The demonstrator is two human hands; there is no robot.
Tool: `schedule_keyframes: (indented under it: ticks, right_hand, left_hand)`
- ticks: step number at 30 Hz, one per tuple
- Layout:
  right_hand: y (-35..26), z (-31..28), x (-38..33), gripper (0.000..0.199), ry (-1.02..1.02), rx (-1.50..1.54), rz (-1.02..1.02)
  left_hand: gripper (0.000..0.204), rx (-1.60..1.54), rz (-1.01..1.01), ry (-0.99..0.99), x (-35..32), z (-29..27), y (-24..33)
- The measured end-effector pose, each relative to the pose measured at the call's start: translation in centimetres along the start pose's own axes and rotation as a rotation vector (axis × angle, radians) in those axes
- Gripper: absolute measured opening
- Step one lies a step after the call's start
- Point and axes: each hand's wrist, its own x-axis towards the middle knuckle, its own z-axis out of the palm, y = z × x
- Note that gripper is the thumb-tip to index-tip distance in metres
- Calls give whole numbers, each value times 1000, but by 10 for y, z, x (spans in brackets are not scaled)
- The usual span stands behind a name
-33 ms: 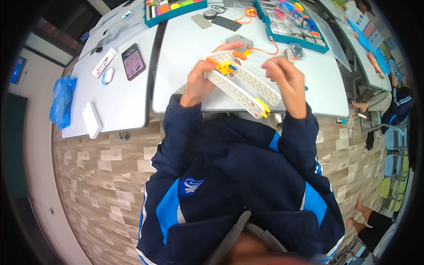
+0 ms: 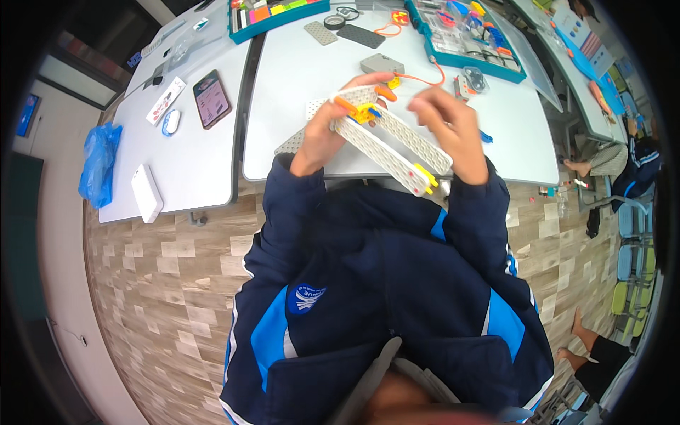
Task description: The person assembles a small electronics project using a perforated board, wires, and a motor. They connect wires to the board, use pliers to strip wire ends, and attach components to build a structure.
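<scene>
My left hand (image 2: pixel 320 138) grips a toy building model by its upper left end. The model has two long white perforated beams (image 2: pixel 382 154) side by side, slanting down to the right. Yellow connectors (image 2: pixel 363 113) join them at the gripped end, with a blue pin and an orange piece (image 2: pixel 347 107) there. Another yellow connector (image 2: pixel 425 177) sits at the lower end. My right hand (image 2: pixel 457 127) hovers just right of the beams, apart from them. Its blurred fingers are bent together as in a pinch; anything between them is too small to make out.
Beyond my hands lie a grey block (image 2: pixel 382 64), an orange cable (image 2: pixel 440 76) and dark grey plate (image 2: pixel 361 36). Teal parts boxes (image 2: pixel 473 67) stand farther back. A phone (image 2: pixel 212 99), white box (image 2: pixel 147 193) and blue bag (image 2: pixel 100 166) are left. People sit at right.
My right hand has shifted slightly left and down, so a small blue part on the table shows more. The model has tilted slightly in my left hand.
</scene>
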Motion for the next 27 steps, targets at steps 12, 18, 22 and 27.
schedule_keyframes:
  ticks: [12,18,22,27]
  right_hand:
    - [8,28,5,36,-290,402,512]
    - [9,21,1,30,-206,439,438]
    - [12,27,11,30,-291,652,409]
    - [-1,27,12,37,-512,332,395]
  left_hand:
    - [84,112,187,229,-32,-6,-35]
    - [79,-68,11,250,-40,-11,-29]
    - [61,-30,-74,109,-44,2,-25]
    - [43,525,-194,212,-52,15,-1]
